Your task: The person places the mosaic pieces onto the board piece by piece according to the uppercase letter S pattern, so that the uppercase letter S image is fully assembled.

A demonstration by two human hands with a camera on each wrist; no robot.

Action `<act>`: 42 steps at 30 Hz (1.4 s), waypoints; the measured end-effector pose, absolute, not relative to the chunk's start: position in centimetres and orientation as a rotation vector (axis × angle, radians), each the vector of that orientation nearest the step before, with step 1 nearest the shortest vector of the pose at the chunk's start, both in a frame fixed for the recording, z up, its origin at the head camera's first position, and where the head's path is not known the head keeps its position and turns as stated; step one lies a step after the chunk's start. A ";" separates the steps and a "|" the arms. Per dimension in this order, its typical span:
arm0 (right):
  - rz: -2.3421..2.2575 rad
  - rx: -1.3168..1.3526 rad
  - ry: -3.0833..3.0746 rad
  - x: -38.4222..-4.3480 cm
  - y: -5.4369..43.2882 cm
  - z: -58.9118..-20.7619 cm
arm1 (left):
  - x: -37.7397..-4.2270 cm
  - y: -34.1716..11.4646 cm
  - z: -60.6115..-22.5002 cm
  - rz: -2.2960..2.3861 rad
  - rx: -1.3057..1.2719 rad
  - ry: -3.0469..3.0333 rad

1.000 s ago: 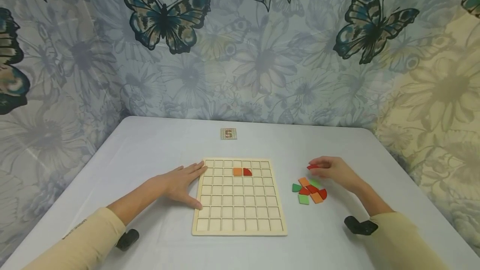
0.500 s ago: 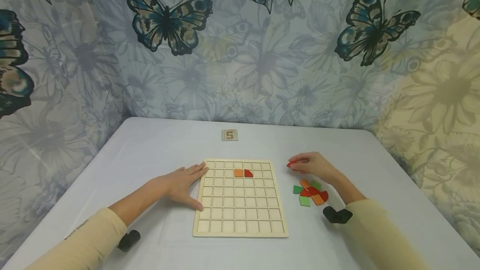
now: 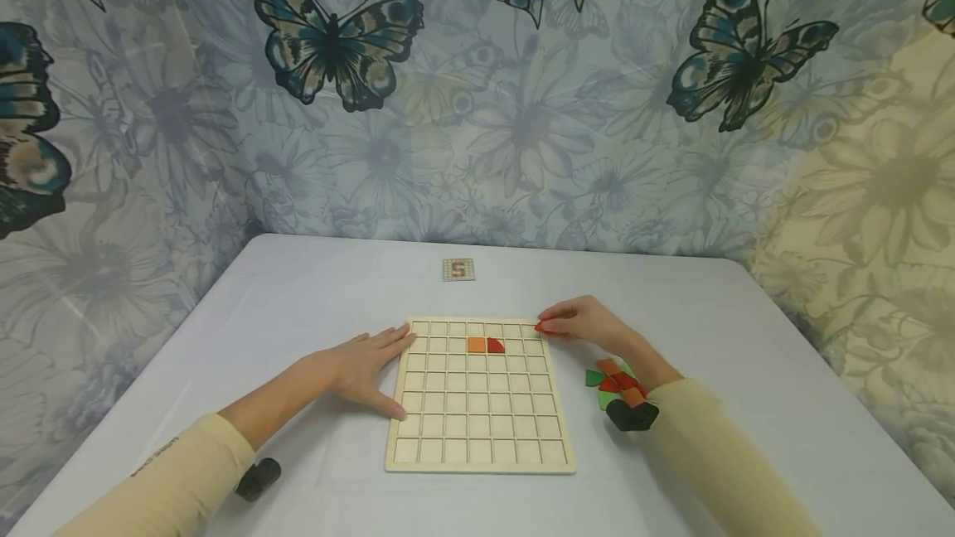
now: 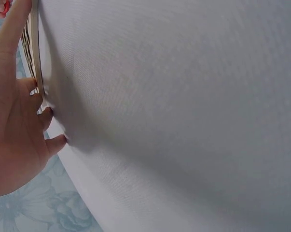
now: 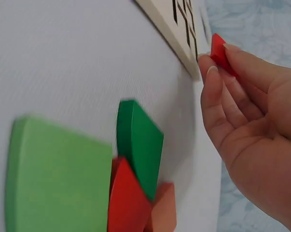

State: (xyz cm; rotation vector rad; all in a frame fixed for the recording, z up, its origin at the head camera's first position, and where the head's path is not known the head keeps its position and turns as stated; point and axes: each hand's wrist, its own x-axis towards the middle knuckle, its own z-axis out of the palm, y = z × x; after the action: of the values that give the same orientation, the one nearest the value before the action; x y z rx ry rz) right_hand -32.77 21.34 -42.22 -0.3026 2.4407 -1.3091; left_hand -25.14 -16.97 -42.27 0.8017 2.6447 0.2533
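A pale wooden grid board [image 3: 481, 427] lies on the white table. In one of its upper rows an orange square tile [image 3: 476, 345] sits beside a red tile with one rounded corner [image 3: 496, 345]. My left hand [image 3: 363, 367] rests at the board's left edge, thumb and fingers spread and straight. Above the board's far right corner, my right hand [image 3: 585, 324] pinches a small red tile [image 5: 221, 54] between thumb and fingers. In the right wrist view the pile below that hand shows a light green tile [image 5: 61, 176] and a dark green tile [image 5: 139, 145].
A loose pile of red, orange and green tiles [image 3: 608, 384] lies right of the board, partly covered by the right wrist's black camera [image 3: 632, 415]. A small card with an S-like pattern [image 3: 458, 269] lies behind the board. Butterfly-patterned cloth walls [image 3: 515, 147] surround the table.
My right hand has carried the red tile leftward from beyond the loose pile to the board's far right corner. The left hand has stayed at the board's edge.
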 end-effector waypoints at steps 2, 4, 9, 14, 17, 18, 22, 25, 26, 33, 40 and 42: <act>-1.321 -0.303 2.409 -32.9 20.6 -42.2 | -25.1 -17.0 -42.3 0.253 0.802 2.644; -1.332 -0.307 2.376 -33.1 19.8 -42.2 | -25.1 -17.0 -42.3 0.252 0.803 2.644; -1.334 -0.330 2.340 -33.4 18.0 -42.0 | -25.0 -17.1 -42.2 0.248 0.802 2.645; -1.298 -0.402 2.350 -33.6 16.5 -41.6 | -25.0 -17.0 -42.2 0.247 0.799 2.644; -1.294 -0.448 2.340 -33.6 15.6 -41.5 | -25.0 -17.0 -42.2 0.242 0.796 2.642; -1.286 -0.463 2.344 -33.7 15.3 -41.5 | -25.0 -17.0 -42.2 0.241 0.796 2.642; -1.282 -0.504 2.328 -33.9 14.4 -41.5 | -25.2 -17.1 -42.3 0.233 0.799 2.645; -1.277 -0.531 2.320 -34.1 13.7 -41.5 | -25.3 -17.1 -42.4 0.227 0.802 2.647; -1.278 -0.535 2.319 -34.2 13.5 -41.5 | -25.3 -17.1 -42.5 0.226 0.801 2.646; -1.278 -0.548 2.288 -34.4 11.8 -41.5 | -25.3 -17.1 -42.3 0.221 0.797 2.643; -1.211 -0.595 2.330 -34.4 10.2 -41.5 | -25.4 -17.2 -42.4 0.215 0.794 2.645; -1.219 -0.580 2.313 -34.4 9.7 -41.5 | -25.4 -17.2 -42.5 0.218 0.797 2.646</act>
State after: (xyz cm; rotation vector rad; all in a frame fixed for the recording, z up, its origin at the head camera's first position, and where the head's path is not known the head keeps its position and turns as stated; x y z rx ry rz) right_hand -34.38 9.71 -41.48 -0.5804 2.3127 -1.2191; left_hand -25.40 -17.22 -42.49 0.7969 2.6465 0.2175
